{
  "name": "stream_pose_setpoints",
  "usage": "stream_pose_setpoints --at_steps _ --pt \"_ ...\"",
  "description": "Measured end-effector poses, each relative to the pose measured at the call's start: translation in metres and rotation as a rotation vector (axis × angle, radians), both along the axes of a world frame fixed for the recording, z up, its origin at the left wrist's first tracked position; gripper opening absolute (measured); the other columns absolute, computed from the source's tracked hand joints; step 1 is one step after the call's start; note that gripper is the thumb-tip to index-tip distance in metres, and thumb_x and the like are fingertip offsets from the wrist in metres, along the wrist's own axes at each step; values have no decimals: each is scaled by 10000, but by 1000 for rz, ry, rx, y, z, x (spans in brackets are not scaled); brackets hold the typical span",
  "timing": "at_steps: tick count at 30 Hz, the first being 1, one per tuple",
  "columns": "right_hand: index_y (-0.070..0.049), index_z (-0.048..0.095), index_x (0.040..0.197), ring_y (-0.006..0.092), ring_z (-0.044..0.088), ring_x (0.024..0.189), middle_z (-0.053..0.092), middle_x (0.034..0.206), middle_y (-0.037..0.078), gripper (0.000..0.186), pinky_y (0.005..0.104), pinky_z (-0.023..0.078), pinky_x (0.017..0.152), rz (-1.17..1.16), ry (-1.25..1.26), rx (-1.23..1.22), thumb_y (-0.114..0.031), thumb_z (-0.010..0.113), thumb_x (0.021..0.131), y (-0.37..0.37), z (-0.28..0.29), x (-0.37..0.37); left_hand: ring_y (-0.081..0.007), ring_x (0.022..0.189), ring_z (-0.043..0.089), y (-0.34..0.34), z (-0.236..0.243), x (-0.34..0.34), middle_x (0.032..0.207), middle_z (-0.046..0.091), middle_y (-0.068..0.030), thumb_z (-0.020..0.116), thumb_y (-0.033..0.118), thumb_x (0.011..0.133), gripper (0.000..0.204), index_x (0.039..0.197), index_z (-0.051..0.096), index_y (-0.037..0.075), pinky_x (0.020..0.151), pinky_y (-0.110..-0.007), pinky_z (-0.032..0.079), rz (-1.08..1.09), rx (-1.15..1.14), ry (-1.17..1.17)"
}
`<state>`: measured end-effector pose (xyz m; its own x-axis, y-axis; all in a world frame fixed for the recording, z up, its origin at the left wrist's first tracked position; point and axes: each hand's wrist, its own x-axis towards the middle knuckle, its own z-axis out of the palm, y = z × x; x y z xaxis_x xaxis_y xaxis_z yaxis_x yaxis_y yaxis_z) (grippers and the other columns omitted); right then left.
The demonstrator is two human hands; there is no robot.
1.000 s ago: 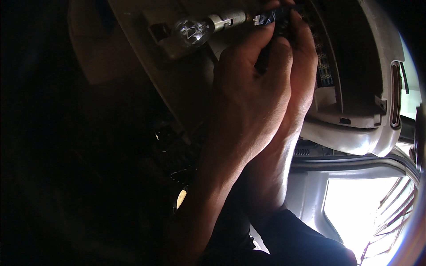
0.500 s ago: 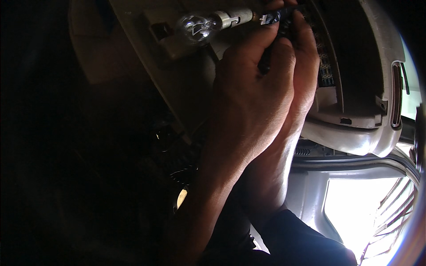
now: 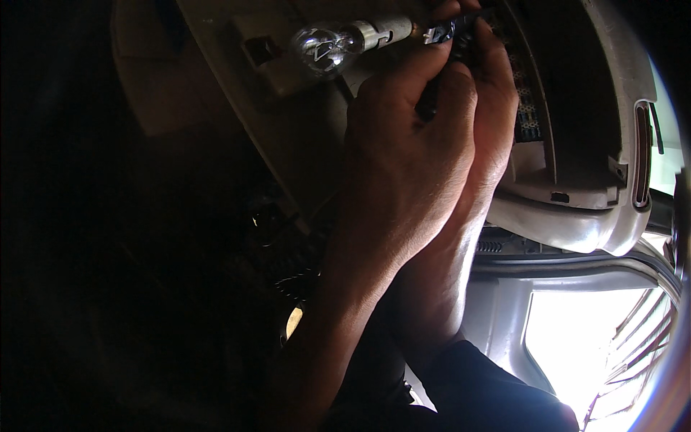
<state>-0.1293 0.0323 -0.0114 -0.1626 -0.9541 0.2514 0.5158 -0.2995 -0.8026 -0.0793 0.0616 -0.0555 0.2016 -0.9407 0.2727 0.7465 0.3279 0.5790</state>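
Near the top edge, my left hand is closed, with its thumb and fingers pinched together around a small dark part with a shiny metal end. Pressed close behind it, my right hand bends its fingers onto the same part from the right. What lies deeper between the fingers is hidden. Just left of the fingertips is a clear light bulb in a metal socket. The socket's back end points at the dark part, and I cannot tell whether they are joined.
A curved grey vehicle panel stands at the right, beside a row of small fuse-like parts. Behind the bulb is a dim panel with a square-holed bracket. Bright window light comes in at the lower right. Deep shadow covers the left.
The bulb, its socket and the metal-ended part have shifted slightly to the right and down. Both hands keep nearly the same pose.
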Motion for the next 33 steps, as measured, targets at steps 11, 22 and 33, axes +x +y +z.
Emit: stream_pose_setpoints --at_steps 11,22,33 --pt "33 668 1219 187 713 999 722 1105 114 231 271 618 871 64 -35 39 -96 567 1057 -8 3 -3 -317 1142 712 -1 -1 1 1205 722 -218 552 133 1053 291 1242 665 -56 993 -358 529 24 11 -33" --pt "63 586 1330 219 653 1176 663 1276 166 298 310 544 1053 -82 206 -119 -89 516 1083 -1 -5 -9 -297 1066 730 0 0 -6 1129 735 -199 552 148 1054 266 1179 681 -48 954 -358 542 22 -7 -8" --pt "89 436 1472 275 498 1417 494 1519 231 389 359 402 1226 -219 588 -361 -62 425 1114 20 -22 0 -328 953 723 -1 -3 20 1017 691 -196 558 202 1057 247 1140 652 -11 827 -406 560 76 -176 -9"
